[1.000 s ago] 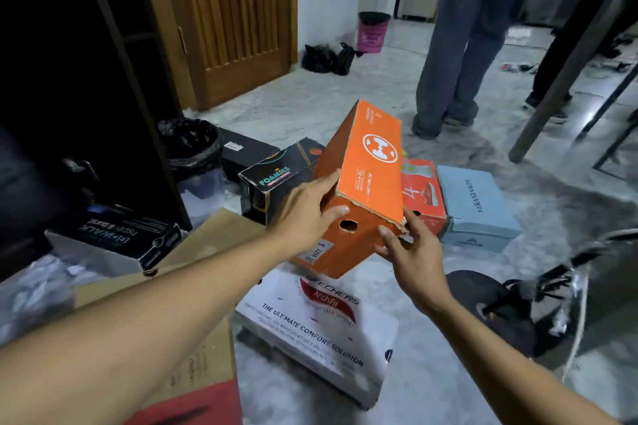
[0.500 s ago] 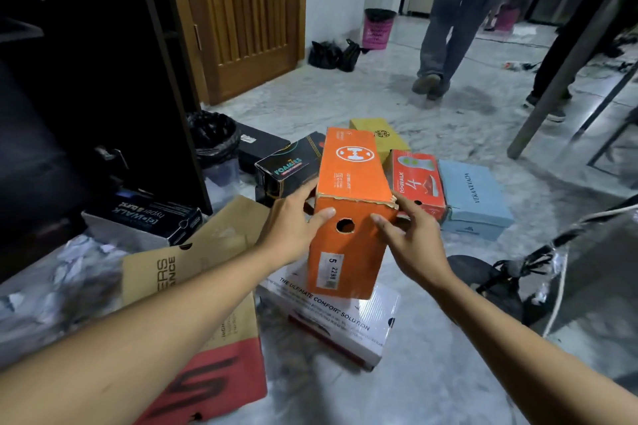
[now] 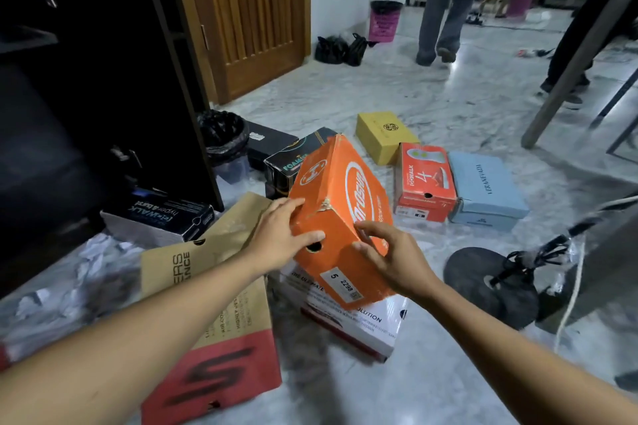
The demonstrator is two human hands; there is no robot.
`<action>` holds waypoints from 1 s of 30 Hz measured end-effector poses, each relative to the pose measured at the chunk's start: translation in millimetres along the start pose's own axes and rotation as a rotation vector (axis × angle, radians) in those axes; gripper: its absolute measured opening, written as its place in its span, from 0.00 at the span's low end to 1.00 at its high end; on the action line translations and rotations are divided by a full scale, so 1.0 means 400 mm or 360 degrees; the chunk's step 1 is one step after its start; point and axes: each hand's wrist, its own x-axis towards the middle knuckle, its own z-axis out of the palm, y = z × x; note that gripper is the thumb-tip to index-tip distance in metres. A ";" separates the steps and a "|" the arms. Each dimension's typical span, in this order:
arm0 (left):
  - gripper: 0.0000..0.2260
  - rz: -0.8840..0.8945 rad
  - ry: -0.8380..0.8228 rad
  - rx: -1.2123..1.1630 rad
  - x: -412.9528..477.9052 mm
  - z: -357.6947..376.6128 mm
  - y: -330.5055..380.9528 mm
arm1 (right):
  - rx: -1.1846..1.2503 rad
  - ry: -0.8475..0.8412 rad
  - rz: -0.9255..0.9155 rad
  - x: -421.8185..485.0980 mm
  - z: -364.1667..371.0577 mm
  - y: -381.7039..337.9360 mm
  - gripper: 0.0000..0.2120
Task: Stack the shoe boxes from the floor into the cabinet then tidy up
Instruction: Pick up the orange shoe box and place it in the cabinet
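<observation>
Shoe boxes lie scattered over the marble floor (image 3: 431,103) in front of the dark cabinet (image 3: 96,79), whose open side stands at your left; its shelves are too dark to read. Largest of the loose boxes is the tan-and-red box (image 3: 221,331) at your left forearm, with the white box (image 3: 359,317) just beside it. Farther out lie the pale blue box (image 3: 486,190), the red box (image 3: 424,179) touching it, the yellow box (image 3: 385,134) and a black box (image 3: 286,166); another black box (image 3: 162,217) sits at the cabinet's foot.

The orange box (image 3: 341,217) is the one in hand. It is tilted, one corner up, its labelled end toward you and low over the white box; whether it touches that box cannot be told. Your left hand (image 3: 279,238) is spread wide against the near left corner, thumb by the finger hole. Your right hand (image 3: 397,259) curls loosely at the right edge of the end panel, fingers (image 3: 371,229) half bent, touching rather than clamping.

To do this step well, level the box first: slide your right palm under the lower edge and keep the left flat on the side, so the lid cannot gape. Then swing left toward the cabinet with the long side leading. Likely trouble: the worn, creased cardboard may buckle if you pinch at the corner, so carry it on your palms.
</observation>
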 end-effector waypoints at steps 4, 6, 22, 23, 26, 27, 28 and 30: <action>0.41 -0.0057 0.0022 -0.0030 -0.017 0.007 -0.007 | 0.0099 -0.0035 0.0182 -0.027 0.025 0.031 0.18; 0.41 -0.0157 0.0073 -0.0058 -0.025 0.016 -0.012 | 0.0228 -0.0001 0.0291 -0.028 0.023 0.033 0.17; 0.18 -0.0685 -0.0307 -0.0598 -0.077 0.079 -0.116 | -0.0124 -0.0040 0.0544 -0.094 0.028 0.075 0.39; 0.18 -0.0649 -0.0234 -0.0580 -0.064 0.088 -0.125 | -0.0218 -0.0053 0.0484 -0.112 0.027 0.078 0.35; 0.18 -0.0604 0.0183 -0.0303 -0.021 0.121 -0.136 | -0.0320 -0.0190 0.0125 -0.157 0.044 0.083 0.24; 0.20 -0.0611 0.0315 -0.0240 -0.013 0.133 -0.133 | -0.0316 -0.0232 -0.0006 -0.166 0.054 0.083 0.22; 0.22 -0.0621 0.0407 -0.0226 -0.012 0.144 -0.124 | -0.0302 -0.0266 -0.0128 -0.171 0.064 0.078 0.19; 0.27 -0.0647 0.0504 -0.0301 -0.021 0.171 -0.110 | -0.0294 -0.0373 -0.0306 -0.167 0.082 0.059 0.14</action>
